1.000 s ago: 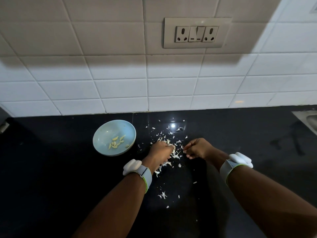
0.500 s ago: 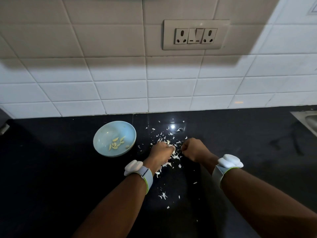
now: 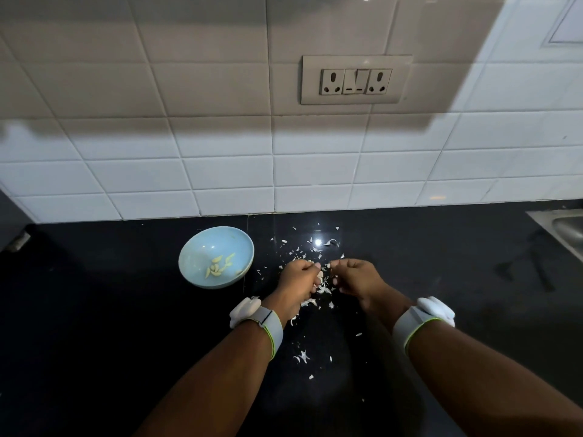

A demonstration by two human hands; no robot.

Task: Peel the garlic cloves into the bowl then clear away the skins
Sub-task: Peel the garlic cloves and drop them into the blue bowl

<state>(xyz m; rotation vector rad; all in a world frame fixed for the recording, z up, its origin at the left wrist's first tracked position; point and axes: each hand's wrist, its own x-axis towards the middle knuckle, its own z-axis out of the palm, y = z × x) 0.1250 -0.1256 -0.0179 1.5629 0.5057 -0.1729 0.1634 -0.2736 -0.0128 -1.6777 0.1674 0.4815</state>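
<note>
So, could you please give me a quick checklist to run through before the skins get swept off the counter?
1. Peeled garlic cloves in the round pale blue bowl: ok.
2. Bowl stands apart from the white papery skins: ok.
3. Skins gathered in one heap: not ok; some lie near the wall, some nearer the person.
4. Left hand free: cannot tell; its grip is curled over the skins.
5. Right hand free: cannot tell; fingers curled.
6. Unpeeled cloves left: cannot tell.

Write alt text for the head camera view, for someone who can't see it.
Two hands, left hand and right hand, meet over scattered garlic skins on a black counter. A blue bowl of peeled cloves sits left.
</note>
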